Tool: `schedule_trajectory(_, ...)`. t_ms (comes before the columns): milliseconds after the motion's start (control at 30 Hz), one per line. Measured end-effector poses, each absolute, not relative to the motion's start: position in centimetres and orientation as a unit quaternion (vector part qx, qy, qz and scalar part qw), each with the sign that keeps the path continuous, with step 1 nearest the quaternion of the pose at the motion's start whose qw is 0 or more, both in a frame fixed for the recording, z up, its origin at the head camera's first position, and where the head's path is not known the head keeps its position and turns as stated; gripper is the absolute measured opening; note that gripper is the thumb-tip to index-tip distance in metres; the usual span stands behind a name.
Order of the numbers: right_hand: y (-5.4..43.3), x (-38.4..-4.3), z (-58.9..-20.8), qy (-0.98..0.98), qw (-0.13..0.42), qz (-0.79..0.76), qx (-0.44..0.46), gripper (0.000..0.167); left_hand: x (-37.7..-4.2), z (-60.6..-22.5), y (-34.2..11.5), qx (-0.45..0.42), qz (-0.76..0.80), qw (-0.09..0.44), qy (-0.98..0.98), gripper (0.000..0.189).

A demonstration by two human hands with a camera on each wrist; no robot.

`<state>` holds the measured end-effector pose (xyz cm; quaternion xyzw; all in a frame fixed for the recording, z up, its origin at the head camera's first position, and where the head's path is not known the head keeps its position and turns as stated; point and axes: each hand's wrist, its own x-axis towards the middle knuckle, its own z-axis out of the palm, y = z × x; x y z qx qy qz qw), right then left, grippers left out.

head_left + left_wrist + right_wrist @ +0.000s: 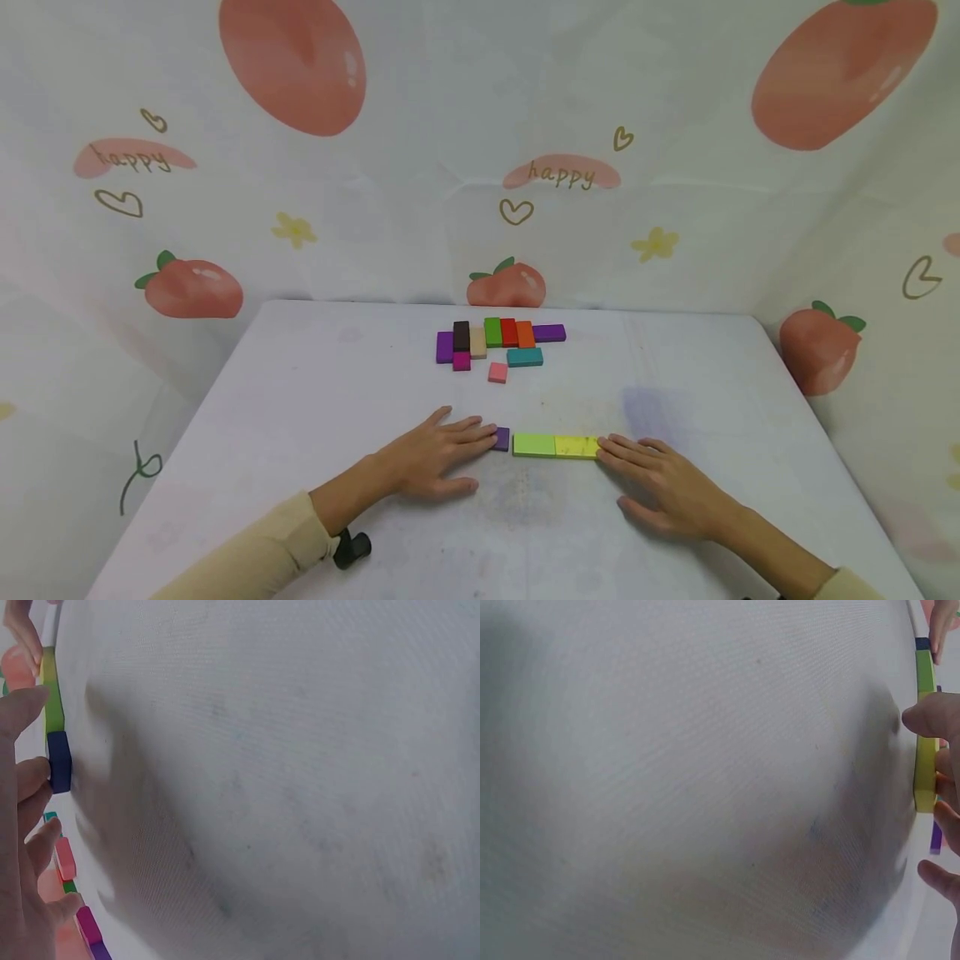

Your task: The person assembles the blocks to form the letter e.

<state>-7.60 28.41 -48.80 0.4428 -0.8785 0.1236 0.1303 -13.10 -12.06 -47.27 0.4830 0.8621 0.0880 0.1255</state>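
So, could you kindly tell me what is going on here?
A person's left hand touches a dark purple block with its fingertips, while the right hand touches the outer end of a yellow block. A light green block lies between those two, all roughly in a row. Farther back on the white table lies a cluster of other colored blocks.
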Motion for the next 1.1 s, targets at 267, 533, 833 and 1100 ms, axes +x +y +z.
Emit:
schedule_trajectory(267, 28.44, -7.61, -48.77, -0.876, 0.136, 0.125, 0.445, 0.067, -12.77, -47.48, -12.06, 0.495, 0.085, 0.113, 0.857, 0.067)
schedule_trajectory(533, 28.49, -7.57, -48.96, -0.879, 0.139, 0.119, 0.441, 0.068, -12.45, -47.69, -11.91, 0.506, 0.076, 0.100, 0.853, 0.067)
schedule_trajectory(833, 28.53, -7.57, -49.06, -0.877, 0.141, 0.123, 0.443, 0.067, -12.36, -47.99, -11.76, 0.504, 0.056, 0.086, 0.858, 0.067)
schedule_trajectory(1100, 28.52, -7.58, -49.04, -0.876, 0.141, 0.124, 0.444, 0.066, -12.48, -48.06, -11.82, 0.506, 0.053, 0.084, 0.857, 0.067)
